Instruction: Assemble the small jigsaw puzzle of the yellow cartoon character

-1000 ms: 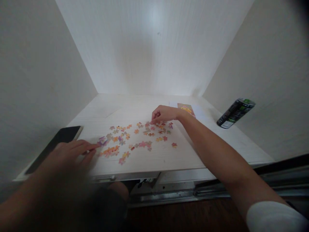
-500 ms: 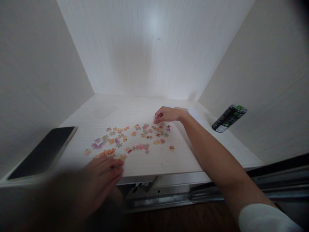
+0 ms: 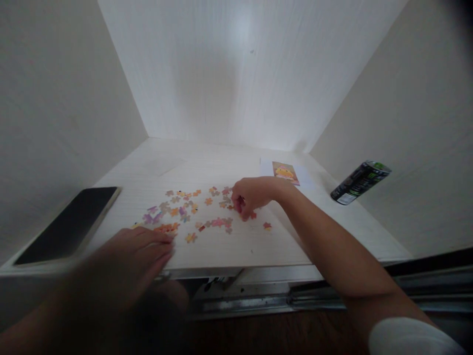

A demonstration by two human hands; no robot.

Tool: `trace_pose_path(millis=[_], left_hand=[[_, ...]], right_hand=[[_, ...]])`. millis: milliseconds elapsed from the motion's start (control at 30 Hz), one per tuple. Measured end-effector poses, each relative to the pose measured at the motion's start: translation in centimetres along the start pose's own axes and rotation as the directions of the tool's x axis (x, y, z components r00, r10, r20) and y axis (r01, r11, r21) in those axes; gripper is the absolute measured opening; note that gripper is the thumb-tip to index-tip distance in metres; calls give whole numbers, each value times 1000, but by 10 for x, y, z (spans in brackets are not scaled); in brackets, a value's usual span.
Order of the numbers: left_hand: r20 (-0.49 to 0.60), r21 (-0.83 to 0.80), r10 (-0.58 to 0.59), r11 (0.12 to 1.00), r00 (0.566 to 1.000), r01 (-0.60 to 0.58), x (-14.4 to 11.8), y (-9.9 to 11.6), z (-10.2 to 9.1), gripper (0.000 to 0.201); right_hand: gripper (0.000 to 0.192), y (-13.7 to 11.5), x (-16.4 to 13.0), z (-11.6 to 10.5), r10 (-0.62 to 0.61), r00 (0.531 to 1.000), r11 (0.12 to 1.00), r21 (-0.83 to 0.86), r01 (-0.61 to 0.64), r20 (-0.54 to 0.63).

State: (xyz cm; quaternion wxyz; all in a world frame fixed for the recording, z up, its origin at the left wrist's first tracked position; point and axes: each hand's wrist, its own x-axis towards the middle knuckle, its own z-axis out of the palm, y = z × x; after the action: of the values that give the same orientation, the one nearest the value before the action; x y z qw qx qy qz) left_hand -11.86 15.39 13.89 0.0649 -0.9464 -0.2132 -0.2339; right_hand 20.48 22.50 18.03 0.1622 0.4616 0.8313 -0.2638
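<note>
Dozens of small, flat puzzle pieces [image 3: 192,213] in orange, pink and purple lie scattered on the pale wood-grain tabletop [image 3: 236,246], between the two hands. The right hand [image 3: 251,196] reaches in on an outstretched arm, knuckles up and fingers curled down onto the pieces at the right of the scatter (whether it pinches one I cannot tell), while the left hand [image 3: 138,251] lies flat and unclenched, blurred, fingertips touching the orange pieces at the near edge. A glossy black phone [image 3: 68,224] lies far left; a dark cylindrical can [image 3: 360,181] and a printed card [image 3: 285,172] sit to the right.

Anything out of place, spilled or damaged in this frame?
Nothing looks damaged. The puzzle pieces lie loose and scattered on the white shelf, unassembled. The dark can appears tilted, likely lens distortion.
</note>
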Motion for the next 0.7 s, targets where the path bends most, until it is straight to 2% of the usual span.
trace_pose_path(millis=[100,233,333,400,533,700], left_hand=[[-12,9,-25,1000,1000,25,-3,2,-1,21],[-10,14,-46,999,999,46,-2,16,3,25],[41,-24,-47,999,998,48,2,30,11,29],[35,-47,-41,998,999,43,3,34,16,28],[58,-38,-51,998,997,53,3,31,20,28],[89,-13,-108,994,990,110,0,21,16,33]], right_hand=[[17,-6,1,2,18,998,1000,-4,-18,52],[15,-7,0,3,-9,999,999,44,7,52],[11,-10,1,3,-115,993,989,96,116,-13],[10,-13,4,5,-189,979,966,165,199,-72],[13,-21,13,14,-275,951,894,327,306,-140],[14,-32,25,28,-308,932,858,367,360,-194]])
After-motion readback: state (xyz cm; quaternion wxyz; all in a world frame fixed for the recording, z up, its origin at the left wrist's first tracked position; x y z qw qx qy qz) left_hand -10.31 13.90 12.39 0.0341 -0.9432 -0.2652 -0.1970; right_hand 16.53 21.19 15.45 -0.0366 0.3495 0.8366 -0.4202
